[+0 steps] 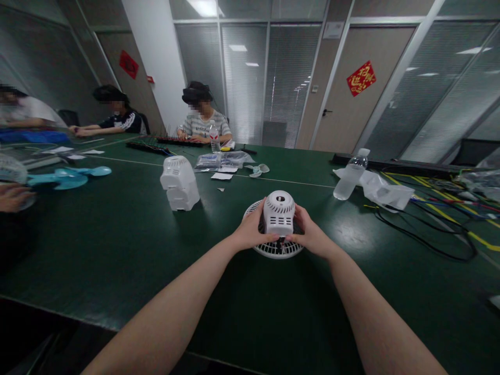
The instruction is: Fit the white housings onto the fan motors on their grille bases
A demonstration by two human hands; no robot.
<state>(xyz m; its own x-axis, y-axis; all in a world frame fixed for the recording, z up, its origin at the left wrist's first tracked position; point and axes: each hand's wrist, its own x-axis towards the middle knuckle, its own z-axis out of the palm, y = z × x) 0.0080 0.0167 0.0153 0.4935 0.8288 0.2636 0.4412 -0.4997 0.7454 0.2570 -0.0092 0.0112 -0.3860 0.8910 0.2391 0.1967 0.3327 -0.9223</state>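
Both my hands are closed around a white fan motor housing (279,211), which has slotted vents and a dark round hole on top. My left hand (250,229) grips its left side and my right hand (308,232) its right, with the thumbs near its lower front edge. Beneath the housing lies a round white fan grille (279,251), face down on the green table. Something dark shows between my thumbs, too small to make out. Away to the left stands a white plastic fan base (180,183), apart from my hands.
A translucent bottle (351,174) stands at right, beside crumpled white plastic (385,190) and black cables (429,239). Small pale fan blades (258,170) and plastic bags (223,160) lie ahead. Blue fan blades (68,177) are at left, near another person's hand (15,198). Several people sit across the table (128,260).
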